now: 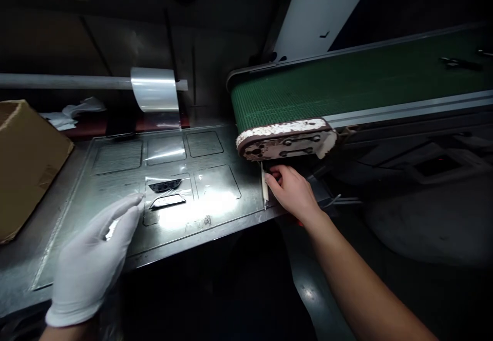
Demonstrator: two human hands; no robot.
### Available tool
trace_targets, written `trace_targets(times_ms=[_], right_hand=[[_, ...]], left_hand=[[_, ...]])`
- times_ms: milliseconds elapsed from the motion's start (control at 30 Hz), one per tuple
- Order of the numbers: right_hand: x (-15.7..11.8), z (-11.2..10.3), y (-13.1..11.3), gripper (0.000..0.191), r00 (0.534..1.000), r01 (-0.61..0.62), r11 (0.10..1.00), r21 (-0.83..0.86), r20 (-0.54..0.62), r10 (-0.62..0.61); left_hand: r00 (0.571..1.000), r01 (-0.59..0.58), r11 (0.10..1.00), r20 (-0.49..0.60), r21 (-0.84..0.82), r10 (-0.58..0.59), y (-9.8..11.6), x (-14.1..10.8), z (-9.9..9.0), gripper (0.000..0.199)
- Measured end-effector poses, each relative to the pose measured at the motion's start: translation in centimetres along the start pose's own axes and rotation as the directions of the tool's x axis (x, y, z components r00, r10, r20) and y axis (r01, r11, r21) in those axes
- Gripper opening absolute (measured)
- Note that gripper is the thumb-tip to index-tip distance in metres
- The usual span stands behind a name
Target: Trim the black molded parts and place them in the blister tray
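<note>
Although I watch these hands only through the head camera, I can place the small trapezoid pieces: a dark piece [165, 185] and, just nearer the person, a pale-faced piece [168, 202], both lying on the metal worktop [111, 233]. The gloved left hand [90, 264] is just beside them, its thumb and fingertips drawn close together; I cannot tell whether they pinch anything. The bare right hand [295, 189] has its fingers curled beside a slim white stick [265, 187] with a thin metallic tip, below the end of the green conveyor belt [308, 89]. The shadow and blur there are poor, so it may be gripping the stick or merely touching it; I can't say which.

I judge the pieces to be light and fairly stiff, with smooth faces that would slide on the worktop and mark easily. I would take each by its narrow ends or long edges, keeping fingertips off the broad face. The stick also looks light and rigid; I would pinch it around the thicker white barrel, away from the tip, which I expect to be the delicate part.
</note>
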State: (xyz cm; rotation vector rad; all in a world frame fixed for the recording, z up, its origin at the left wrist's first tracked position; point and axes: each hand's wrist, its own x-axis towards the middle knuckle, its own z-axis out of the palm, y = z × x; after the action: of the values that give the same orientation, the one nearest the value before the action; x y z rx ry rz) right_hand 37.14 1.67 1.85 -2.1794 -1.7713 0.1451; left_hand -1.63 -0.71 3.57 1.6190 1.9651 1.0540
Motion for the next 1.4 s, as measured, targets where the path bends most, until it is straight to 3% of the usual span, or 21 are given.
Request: trace_targets(times_ms=[233,367,433,533,600,667,733,800,867,933,1000,1067,1167,1267,1400], right_hand=[[2.9,0.0,0.8,0.052,0.992,0.023,1.0,-0.016,0.128,-0.021],[1.7,-1.3,0.9,0.04,0.977,0.072,0.997,0.033,0.198,-0.077],[0.5,-2.6,0.3,0.026,0.942,0.161,0.98,0.113,0.278,-0.187],[-1.6,-5.0,-1.7,0.022,0.846,0.334,0.892,0.304,0.322,-0.426],[-2.9,-6.6,-3.5,0.021,0.796,0.425,0.8,0.423,0.247,-0.553],[-4.0,-7.7,-5.3,0.024,0.792,0.459,0.715,0.527,0.122,-0.599],[-4.7,-8.0,-6.9,0.029,0.82,0.408,0.634,0.657,0.042,-0.571],[-4.8,-7.1,-8.3,0.031,0.835,0.281,0.533,0.798,0.071,-0.546],[-4.4,-5.2,-9.5,0.028,0.818,0.14,0.415,0.899,0.131,-0.56],[-3.6,-2.9,-10.7,0.026,0.84,0.068,0.349,0.935,0.135,-0.525],[-2.5,-0.6,-11.9,0.019,0.882,0.07,0.368,0.927,0.115,-0.457],[-1.3,0.9,-12.9,0.014,0.887,0.094,0.436,0.895,0.124,-0.445],[0.8,1.7,-13.7,0.046,0.822,0.198,0.609,0.768,0.208,-0.53],[2.6,1.5,-14.4,0.04,0.781,0.416,0.768,0.487,0.241,-0.576],[4.1,1.8,-16.2,0.03,0.662,0.663,0.711,0.234,0.262,-0.702]], left_hand=[[1.0,0.0,0.999,-0.025,0.044,0.001,0.1,0.8,-1.0,0.032],[0.999,0.03,0.999,-0.012,0.012,-0.03,-0.8,0.5,-1.1,0.033],[0.999,0.039,0.999,-0.003,-0.03,-0.039,-1.1,0.3,-1.0,0.03],[1.0,-0.013,0.991,-0.026,-0.131,0.01,-1.3,-0.1,-0.9,0.026],[0.996,-0.067,0.978,-0.072,-0.2,0.054,-1.3,-0.5,-0.6,0.023],[0.99,-0.107,0.964,-0.111,-0.244,0.082,-1.2,-1.0,-0.4,0.022],[0.986,-0.131,0.955,-0.133,-0.266,0.098,-1.2,-1.4,-0.3,0.021],[0.985,-0.145,0.955,-0.132,-0.259,0.113,-1.4,-1.2,-0.5,0.021],[0.982,-0.167,0.962,-0.123,-0.214,0.143,-1.7,-0.5,-0.9,0.021],[0.974,-0.212,0.969,-0.107,-0.128,0.199,-2.1,1.0,-1.3,0.023],[0.96,-0.274,0.962,-0.061,-0.018,0.272,-2.5,2.8,-1.7,0.025],[0.942,-0.336,0.938,0.043,0.088,0.334,-2.9,4.8,-1.8,0.026],[0.897,-0.422,0.885,0.237,0.198,0.374,-3.2,7.2,-1.3,0.032],[0.842,-0.501,0.839,0.342,0.213,0.417,-3.3,8.3,-0.5,0.037],[0.791,-0.562,0.812,0.387,0.156,0.474,-3.2,8.4,0.4,0.034]])
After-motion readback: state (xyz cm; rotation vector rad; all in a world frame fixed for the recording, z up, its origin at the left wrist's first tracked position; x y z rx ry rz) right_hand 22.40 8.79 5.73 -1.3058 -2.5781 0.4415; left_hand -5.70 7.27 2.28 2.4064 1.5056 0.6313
